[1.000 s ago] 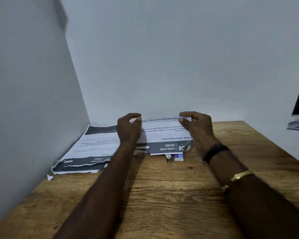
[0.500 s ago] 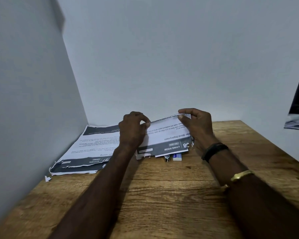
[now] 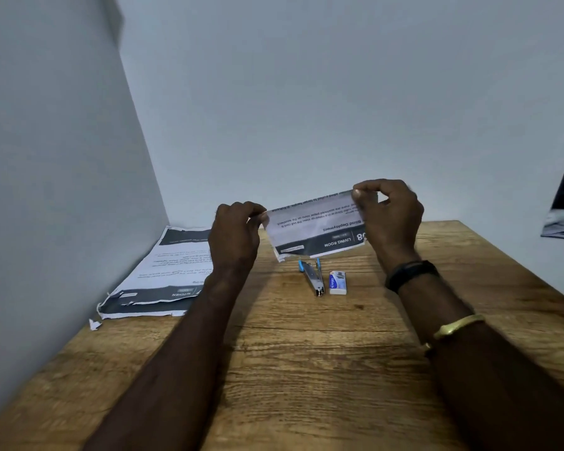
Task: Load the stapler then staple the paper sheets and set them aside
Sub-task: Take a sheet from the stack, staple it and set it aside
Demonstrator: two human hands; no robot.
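Wooden table (image 3: 306, 369): stapler (image 3: 311, 276) lies beside staple box (image 3: 337, 282). Left hand (image 3: 235, 236), right hand (image 3: 391, 216) pinch printed sheet (image 3: 316, 229) by upper corners above them, likely clearing access for loading. Sheet pile (image 3: 163, 275) left.

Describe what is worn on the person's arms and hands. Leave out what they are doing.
Both forearms are bare, with no sleeves in view. The right hand has a black band round its wrist, and further up that forearm sits a gold-coloured bangle. The left hand and its forearm show no band, watch or bangle.
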